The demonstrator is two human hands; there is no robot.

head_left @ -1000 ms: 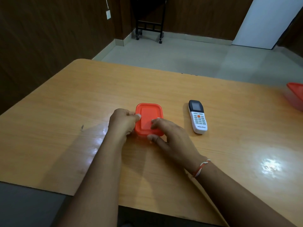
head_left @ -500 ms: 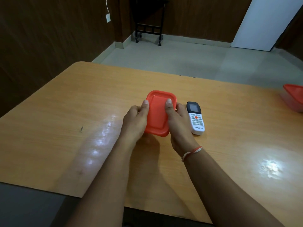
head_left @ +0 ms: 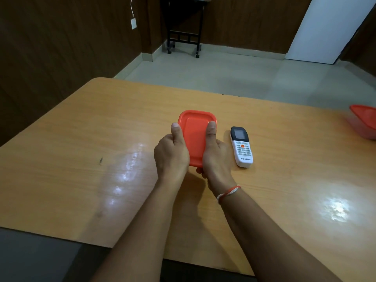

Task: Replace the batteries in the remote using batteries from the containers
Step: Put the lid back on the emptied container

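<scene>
Above the wooden table (head_left: 81, 169), left hand (head_left: 171, 157) and right hand (head_left: 216, 157) clasp the orange-lidded container (head_left: 196, 137), thumbs pressing its lid (lid closed); the Voltas remote (head_left: 242, 147) lies just right.

1 head view looks forward and down, close over the table (head_left: 81, 159)

second container (head_left: 364, 122) cut off at right edge

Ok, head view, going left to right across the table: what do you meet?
Left hand → orange container held in both hands → right hand → remote → second orange container at the right edge.
</scene>
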